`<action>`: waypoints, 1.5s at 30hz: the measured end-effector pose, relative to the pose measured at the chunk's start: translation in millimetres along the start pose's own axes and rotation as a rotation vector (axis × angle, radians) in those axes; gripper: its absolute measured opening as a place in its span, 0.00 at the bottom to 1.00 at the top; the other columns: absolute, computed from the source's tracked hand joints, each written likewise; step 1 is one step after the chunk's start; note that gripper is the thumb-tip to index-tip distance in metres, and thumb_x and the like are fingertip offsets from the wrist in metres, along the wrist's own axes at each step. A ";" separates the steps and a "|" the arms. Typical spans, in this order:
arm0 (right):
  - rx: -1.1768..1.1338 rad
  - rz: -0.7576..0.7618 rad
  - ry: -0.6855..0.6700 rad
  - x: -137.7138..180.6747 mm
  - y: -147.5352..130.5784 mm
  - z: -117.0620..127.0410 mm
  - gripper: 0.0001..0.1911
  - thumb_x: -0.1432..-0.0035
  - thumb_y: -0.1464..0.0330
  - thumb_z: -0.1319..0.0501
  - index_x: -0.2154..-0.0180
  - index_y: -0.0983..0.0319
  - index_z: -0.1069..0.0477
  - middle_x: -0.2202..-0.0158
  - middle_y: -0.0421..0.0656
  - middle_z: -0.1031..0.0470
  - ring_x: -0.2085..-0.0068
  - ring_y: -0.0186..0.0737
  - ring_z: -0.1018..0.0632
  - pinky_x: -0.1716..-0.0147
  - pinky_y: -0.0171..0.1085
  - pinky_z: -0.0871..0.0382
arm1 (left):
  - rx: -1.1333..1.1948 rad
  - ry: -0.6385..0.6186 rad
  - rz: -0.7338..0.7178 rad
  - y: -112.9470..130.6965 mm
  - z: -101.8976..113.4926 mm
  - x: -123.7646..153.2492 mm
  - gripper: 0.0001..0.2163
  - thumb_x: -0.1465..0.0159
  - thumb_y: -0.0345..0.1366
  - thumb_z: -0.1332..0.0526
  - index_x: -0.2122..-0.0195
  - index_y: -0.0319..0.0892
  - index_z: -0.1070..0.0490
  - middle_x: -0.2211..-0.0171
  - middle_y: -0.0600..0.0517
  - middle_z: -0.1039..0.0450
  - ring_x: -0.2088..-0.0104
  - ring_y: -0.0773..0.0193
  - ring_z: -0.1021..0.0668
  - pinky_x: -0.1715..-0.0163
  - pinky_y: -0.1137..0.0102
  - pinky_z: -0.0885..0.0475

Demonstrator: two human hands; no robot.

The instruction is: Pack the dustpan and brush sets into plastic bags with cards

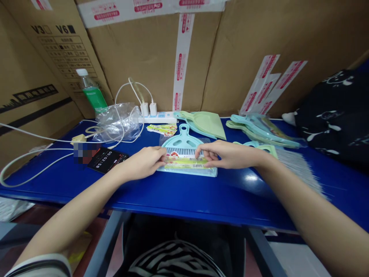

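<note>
In front of me lies a light-blue hand brush (pixel 184 139) with grey bristles, on a light-blue dustpan (pixel 201 172) inside a clear plastic bag. A yellow-green printed label card (pixel 181 162) with red mushrooms lies across the bristles. My left hand (pixel 147 162) is closed, thumb and fingers pinched at the left edge of the bagged set. My right hand (pixel 223 154) has its fingers curled over the right part of the card, thumb at the card's lower edge. The fingertips partly hide the card's ends.
Loose label cards (pixel 162 129) lie behind the set. Green and blue dustpans (pixel 209 123) and a bagged set (pixel 266 130) stand further back. Pale bristles (pixel 301 167) spread at right. At left are a phone (pixel 106 159), cables, crumpled plastic (pixel 118 121), a bottle (pixel 93 94) and a power strip (pixel 161 117).
</note>
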State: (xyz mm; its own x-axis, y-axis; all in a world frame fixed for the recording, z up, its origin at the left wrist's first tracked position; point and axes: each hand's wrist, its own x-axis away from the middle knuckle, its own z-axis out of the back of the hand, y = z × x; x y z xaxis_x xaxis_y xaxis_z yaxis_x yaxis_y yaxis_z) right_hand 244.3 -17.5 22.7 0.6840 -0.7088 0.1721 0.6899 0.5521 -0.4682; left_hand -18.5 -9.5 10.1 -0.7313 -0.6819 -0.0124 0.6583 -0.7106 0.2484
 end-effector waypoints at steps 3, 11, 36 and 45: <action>0.023 -0.005 0.021 -0.8 -1.4 -1.7 0.09 0.45 0.67 0.45 0.61 0.62 0.34 0.78 0.35 0.37 0.75 0.36 0.34 0.73 0.36 0.41 | -0.042 0.025 0.013 1.4 -1.7 -0.3 0.06 0.37 0.30 0.46 0.72 0.42 0.38 0.73 0.53 0.31 0.73 0.63 0.28 0.72 0.70 0.37; 0.036 -0.053 0.051 -4.1 -2.3 -6.3 0.08 0.50 0.73 0.45 0.64 0.61 0.36 0.80 0.34 0.37 0.77 0.35 0.34 0.73 0.36 0.40 | -0.078 0.062 0.045 3.5 -3.8 -0.5 0.05 0.39 0.27 0.46 0.71 0.42 0.39 0.74 0.54 0.30 0.75 0.65 0.28 0.74 0.72 0.36; 0.123 -0.180 0.069 -9.1 -15.6 -10.9 0.11 0.54 0.78 0.45 0.67 0.61 0.37 0.83 0.31 0.40 0.79 0.34 0.37 0.72 0.36 0.43 | -0.376 0.094 -0.199 2.8 -9.2 -2.4 0.20 0.37 0.22 0.51 0.50 0.45 0.28 0.62 0.48 0.31 0.60 0.58 0.29 0.59 0.64 0.34; 0.249 -0.266 0.056 -8.0 -23.4 -13.1 0.14 0.51 0.80 0.45 0.62 0.62 0.34 0.80 0.34 0.38 0.75 0.36 0.35 0.71 0.35 0.44 | -0.434 0.016 -0.241 2.1 -12.2 -4.7 0.27 0.38 0.19 0.53 0.43 0.50 0.33 0.64 0.50 0.33 0.66 0.62 0.30 0.61 0.67 0.38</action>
State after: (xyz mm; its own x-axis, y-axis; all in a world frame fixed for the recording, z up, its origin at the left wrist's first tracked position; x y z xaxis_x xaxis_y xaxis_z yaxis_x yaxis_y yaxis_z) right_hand 219.6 -30.5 21.0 0.4634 -0.8614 0.2082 0.8833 0.4301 -0.1866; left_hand -11.5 -9.9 -1.2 -0.8712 -0.4897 -0.0359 0.4870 -0.8526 -0.1896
